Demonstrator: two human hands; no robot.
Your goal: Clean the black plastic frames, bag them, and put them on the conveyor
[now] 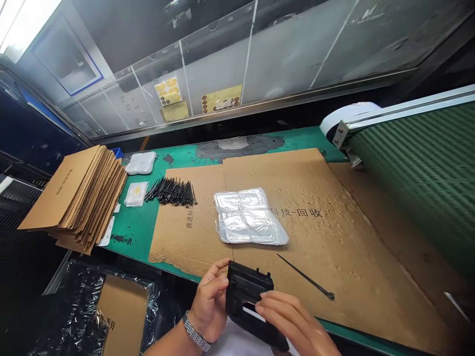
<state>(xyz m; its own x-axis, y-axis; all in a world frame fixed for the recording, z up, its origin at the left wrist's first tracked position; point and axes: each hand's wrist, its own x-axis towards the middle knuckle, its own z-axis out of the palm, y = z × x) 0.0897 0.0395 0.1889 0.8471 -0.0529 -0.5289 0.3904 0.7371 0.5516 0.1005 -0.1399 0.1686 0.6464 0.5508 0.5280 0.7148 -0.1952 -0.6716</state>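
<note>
A flat black plastic casing [245, 296] with small tabs along its top edge and a white strip on its face is held in front of me, tilted. My left hand [213, 301], with a metal-band watch on its wrist, grips the casing's left side, thumb at the upper corner. My right hand [291, 319] holds the right side, fingers bent over the face beside the white strip; its thumb is mostly hidden. Just beyond lies a stack of clear plastic bags [250, 217]. A single black cable tie [306, 277] rests on the cardboard sheet [345, 237] to the right.
At the left edge leans a thick stack of folded cardboard [74, 193]. Beside it are a pile of black cable ties [174, 192] and two small clear packets [136, 194]. A green conveyor belt [419, 163] rises at right. Below left, a black plastic bag [81, 296] holds cardboard.
</note>
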